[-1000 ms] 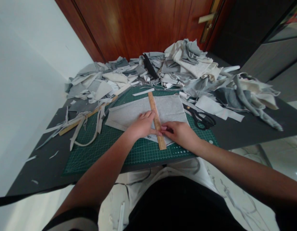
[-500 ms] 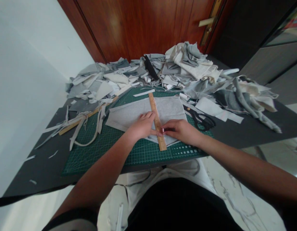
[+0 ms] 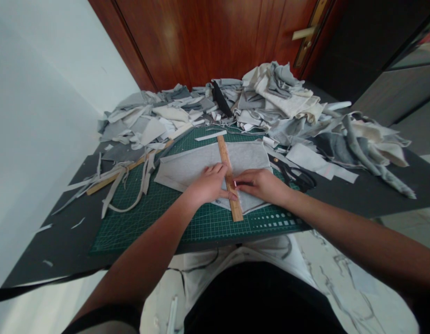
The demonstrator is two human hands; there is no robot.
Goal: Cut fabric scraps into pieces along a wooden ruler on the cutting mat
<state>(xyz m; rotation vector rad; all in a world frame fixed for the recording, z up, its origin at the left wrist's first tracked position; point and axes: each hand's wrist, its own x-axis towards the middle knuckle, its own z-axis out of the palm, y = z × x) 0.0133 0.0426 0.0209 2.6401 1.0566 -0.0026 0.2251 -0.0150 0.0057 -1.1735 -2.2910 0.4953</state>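
Observation:
A wooden ruler (image 3: 223,153) lies across a piece of light grey fabric (image 3: 187,167), which is spread flat on a green cutting mat (image 3: 148,222). My left hand (image 3: 208,184) rests on the fabric and ruler, fingers and thumb apart, pressing the ruler down. On the ruler's right side, my right hand (image 3: 259,184) pinches a small pale pink piece (image 3: 234,183), perhaps tailor's chalk, against the ruler's edge. Most of that piece is hidden by the fingers. Black-handled scissors (image 3: 301,177) lie just right of the fabric, partly under my right hand's side.
A long heap of grey and cream fabric scraps (image 3: 277,93) runs along the table's back. Narrow fabric strips (image 3: 126,204) and a wooden stick (image 3: 103,184) lie at left. White offcuts (image 3: 310,160) sit beyond the scissors. Behind stands a wooden door (image 3: 201,41); a white wall borders the left.
My right hand has slid a little along the ruler's edge, away from my body, still pinching the small piece. My left hand stays on the ruler. The whole view has shifted slightly.

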